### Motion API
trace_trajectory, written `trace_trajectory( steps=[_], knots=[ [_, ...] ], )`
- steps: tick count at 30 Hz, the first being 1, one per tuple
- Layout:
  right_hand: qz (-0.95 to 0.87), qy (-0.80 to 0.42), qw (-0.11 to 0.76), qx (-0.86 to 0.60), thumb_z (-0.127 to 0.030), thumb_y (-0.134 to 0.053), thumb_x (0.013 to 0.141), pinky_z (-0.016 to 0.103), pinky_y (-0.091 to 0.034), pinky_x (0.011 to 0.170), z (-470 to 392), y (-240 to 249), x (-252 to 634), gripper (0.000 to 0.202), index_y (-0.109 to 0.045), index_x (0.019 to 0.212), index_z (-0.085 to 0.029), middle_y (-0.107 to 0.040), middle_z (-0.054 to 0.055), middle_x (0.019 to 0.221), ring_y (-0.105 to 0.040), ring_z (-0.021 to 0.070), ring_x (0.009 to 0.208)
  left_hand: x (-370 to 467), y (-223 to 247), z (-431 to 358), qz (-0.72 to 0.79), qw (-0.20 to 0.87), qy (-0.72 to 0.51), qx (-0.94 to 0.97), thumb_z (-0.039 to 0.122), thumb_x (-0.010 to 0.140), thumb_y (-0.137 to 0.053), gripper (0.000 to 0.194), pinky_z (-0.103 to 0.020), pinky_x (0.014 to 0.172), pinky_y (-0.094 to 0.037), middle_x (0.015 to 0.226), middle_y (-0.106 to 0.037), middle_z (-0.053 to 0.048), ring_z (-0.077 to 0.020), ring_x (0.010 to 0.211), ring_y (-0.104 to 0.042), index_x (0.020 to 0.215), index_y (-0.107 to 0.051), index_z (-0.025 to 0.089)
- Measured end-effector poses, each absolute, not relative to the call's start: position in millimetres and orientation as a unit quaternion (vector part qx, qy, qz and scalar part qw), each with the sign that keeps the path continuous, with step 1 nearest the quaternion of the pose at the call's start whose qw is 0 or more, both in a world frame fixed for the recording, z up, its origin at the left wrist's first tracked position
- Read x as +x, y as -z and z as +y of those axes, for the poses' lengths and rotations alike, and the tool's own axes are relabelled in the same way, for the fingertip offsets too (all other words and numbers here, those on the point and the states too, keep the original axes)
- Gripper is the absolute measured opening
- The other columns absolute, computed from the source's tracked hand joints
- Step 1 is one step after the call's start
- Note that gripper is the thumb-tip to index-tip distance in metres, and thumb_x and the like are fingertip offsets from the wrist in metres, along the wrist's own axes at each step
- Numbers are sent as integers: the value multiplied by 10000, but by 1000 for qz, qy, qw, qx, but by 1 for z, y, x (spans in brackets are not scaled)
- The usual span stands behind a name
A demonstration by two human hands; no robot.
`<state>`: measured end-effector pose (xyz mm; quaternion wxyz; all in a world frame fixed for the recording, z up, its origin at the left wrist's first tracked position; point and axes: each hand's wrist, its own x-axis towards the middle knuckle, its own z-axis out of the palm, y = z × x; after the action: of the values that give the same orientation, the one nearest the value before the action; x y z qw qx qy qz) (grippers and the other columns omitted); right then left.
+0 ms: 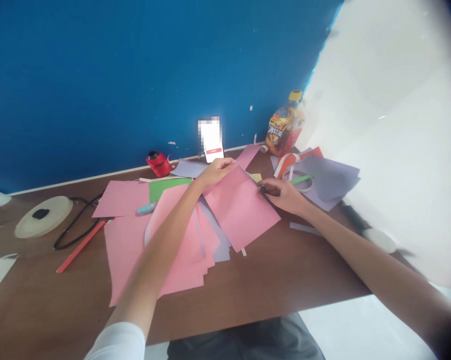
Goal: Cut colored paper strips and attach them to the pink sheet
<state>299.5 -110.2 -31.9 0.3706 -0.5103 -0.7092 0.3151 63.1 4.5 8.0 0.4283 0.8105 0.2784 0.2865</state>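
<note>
My left hand (220,170) pinches the far edge of a pink sheet of paper (241,210), raised over the table. In my right hand (281,194) is a pair of dark-handled scissors (262,190), at the sheet's right edge; the blades are mostly hidden by paper and fingers. Under my left forearm lies a loose pile of pink sheets (184,225), with a lilac sheet (222,250) showing at its right side. A small white paper strip (244,252) pokes out below the held sheet.
A drink bottle (283,127), a lit phone (213,142) and a red spool (159,164) stand along the blue wall. Purple sheets (328,175) and paper strips lie right. Leftward are a red stick (81,246), a black cord (66,240) and a round white lid (43,220).
</note>
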Motion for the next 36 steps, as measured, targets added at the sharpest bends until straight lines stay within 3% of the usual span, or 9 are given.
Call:
trace_trajectory(
  steps=[10, 18, 23, 30, 36],
  knots=[
    [-687, -378, 392, -481, -438, -664, 806, 362, -527, 821, -111, 29, 298, 347, -671, 1052, -193, -692, 66, 1006, -649, 225, 914, 65, -9, -2, 262, 503, -275, 777, 571, 858, -512, 430, -248, 624, -323, 712, -475, 11, -102, 649, -426, 749, -533, 156],
    [-687, -375, 386, -487, -448, -668, 805, 334, -524, 740, -112, 28, 298, 335, -682, 1028, -198, -686, 53, 957, -648, 209, 846, 68, -2, -2, 270, 533, -269, 755, 630, 803, -563, 492, -248, 593, -343, 724, -541, -12, -109, 633, -463, 768, -593, 141],
    [-653, -390, 427, -488, -449, -691, 782, 329, -516, 732, -112, 27, 298, 355, -662, 1026, -193, -689, 63, 973, -636, 194, 827, 68, -2, 0, 297, 522, -287, 746, 615, 803, -566, 472, -241, 569, -320, 700, -529, -1, -96, 602, -438, 766, -594, 145],
    [-552, -401, 507, -527, -504, -709, 736, 276, -413, 477, -111, 22, 294, 390, -633, 1014, -241, -594, 3, 705, -515, 136, 566, 65, 4, 7, 330, 501, -291, 745, 525, 816, -578, 384, -235, 578, -312, 693, -489, 9, -93, 618, -421, 763, -589, 145],
    [-437, -330, 609, -574, -572, -685, 735, 260, -306, 398, -107, 17, 302, 377, -624, 946, -266, -605, 22, 717, -477, 131, 521, 64, 10, 8, 377, 471, -288, 744, 511, 829, -562, 379, -240, 533, -283, 628, -447, 13, -91, 563, -375, 686, -556, 159]
  ],
)
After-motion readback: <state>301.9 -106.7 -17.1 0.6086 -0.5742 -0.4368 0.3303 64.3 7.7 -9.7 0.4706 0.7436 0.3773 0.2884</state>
